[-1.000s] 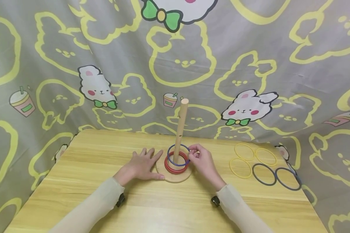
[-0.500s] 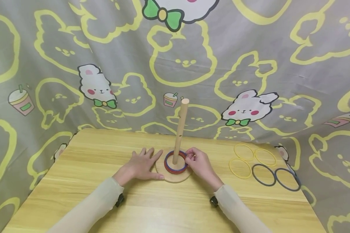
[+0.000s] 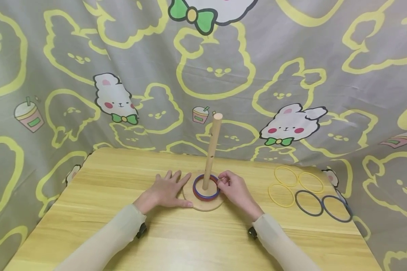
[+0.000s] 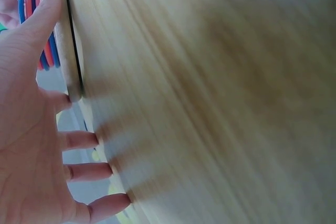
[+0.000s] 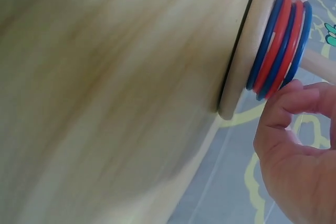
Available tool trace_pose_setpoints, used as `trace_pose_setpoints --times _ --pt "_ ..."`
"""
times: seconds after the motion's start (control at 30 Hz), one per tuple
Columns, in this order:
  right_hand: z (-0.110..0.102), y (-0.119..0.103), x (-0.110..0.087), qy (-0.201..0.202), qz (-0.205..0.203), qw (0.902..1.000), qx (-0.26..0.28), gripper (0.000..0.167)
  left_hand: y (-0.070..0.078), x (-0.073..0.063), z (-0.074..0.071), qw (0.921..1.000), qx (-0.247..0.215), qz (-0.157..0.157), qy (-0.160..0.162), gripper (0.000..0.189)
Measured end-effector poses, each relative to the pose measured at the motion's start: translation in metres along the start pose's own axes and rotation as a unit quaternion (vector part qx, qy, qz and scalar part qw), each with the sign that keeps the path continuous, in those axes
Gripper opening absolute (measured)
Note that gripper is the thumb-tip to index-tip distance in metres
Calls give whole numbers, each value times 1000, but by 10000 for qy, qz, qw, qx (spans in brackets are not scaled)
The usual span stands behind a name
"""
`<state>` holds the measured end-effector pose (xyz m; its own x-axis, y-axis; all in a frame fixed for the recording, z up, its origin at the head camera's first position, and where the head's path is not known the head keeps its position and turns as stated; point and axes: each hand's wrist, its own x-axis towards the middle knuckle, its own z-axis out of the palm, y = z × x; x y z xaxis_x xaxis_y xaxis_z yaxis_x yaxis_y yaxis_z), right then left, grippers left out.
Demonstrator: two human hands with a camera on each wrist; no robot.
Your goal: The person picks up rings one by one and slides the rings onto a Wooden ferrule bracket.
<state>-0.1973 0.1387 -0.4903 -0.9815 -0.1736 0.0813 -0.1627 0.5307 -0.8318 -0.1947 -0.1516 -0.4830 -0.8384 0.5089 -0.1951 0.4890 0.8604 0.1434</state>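
Observation:
A wooden post (image 3: 214,146) rises from a round wooden base (image 3: 204,207) on the table. Around its foot lies a stack of rings, alternating blue and red, best seen edge-on in the right wrist view. The uppermost blue ring (image 5: 303,41) rests on a red ring (image 5: 288,56), and the thumb and fingertips of my right hand (image 3: 236,191) pinch its right side. My left hand (image 3: 167,191) lies with fingers spread to the left of the post, its thumb at the base's edge and its other fingertips down on the tabletop.
To the right on the wooden table (image 3: 98,180) lie several thin yellow rings (image 3: 269,192) beside two dark blue rings (image 3: 314,215). A grey curtain (image 3: 149,60) with yellow cartoon outlines hangs behind the table and along both sides.
The blue ring in my right hand has come down round the post onto the red ring, and the fingers are still at it. My left hand has stayed in place.

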Motion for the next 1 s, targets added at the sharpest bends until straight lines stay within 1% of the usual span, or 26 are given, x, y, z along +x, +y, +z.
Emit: trace_pose_setpoints --times 0.2,0.3,0.4,0.47,0.63,0.8,0.9,1.0 --pt "-12 2 -6 173 95 9998 86 25 -1 2 0 10000 38 14 8 117" --pt "-21 3 -12 259 164 9992 239 25 -3 4 3 10000 54 15 14 118" --pt "-31 7 -20 436 221 9983 330 23 -5 6 7 10000 35 7 43 120" --pt "-40 11 -25 615 204 9975 291 21 -6 7 9 10000 58 -17 30 120" --pt "-63 25 -40 1049 48 9945 3 16 -4 6 6 9999 138 -34 -54 120" --pt "-84 43 -55 1293 28 9909 -368 15 -3 4 6 9999 142 -8 -39 120" --pt "-97 53 -63 1276 160 9898 -609 16 -3 3 7 9999 111 -15 7 121" --pt "-109 63 -71 1129 397 9897 -790 21 -4 3 8 10000 86 -17 22 120"
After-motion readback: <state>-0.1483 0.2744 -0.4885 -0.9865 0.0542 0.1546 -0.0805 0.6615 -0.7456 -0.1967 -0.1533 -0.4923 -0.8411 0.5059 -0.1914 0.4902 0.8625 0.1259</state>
